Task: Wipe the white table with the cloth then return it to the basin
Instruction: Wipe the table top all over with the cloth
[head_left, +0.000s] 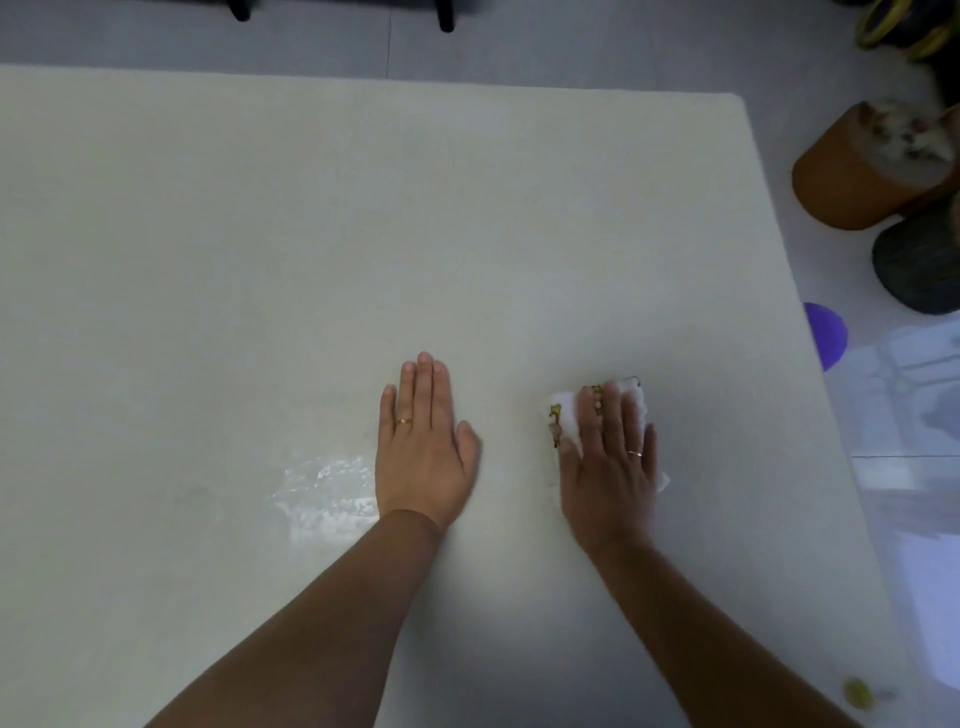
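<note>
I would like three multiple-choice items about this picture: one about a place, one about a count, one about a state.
1. Where is the cloth?
A. under the right hand
B. under the left hand
C. on the floor

2. How many rings show on the two hands together?
A. none
B. one
C. two

3. How does the left hand lie?
A. closed in a fist
B. flat, palm down on the white table
C. lifted above the table

Key: 1 A, the right hand presses on the cloth. 2 C, each hand wears one ring. 3 B, its fingers lie stretched on the tabletop.
</note>
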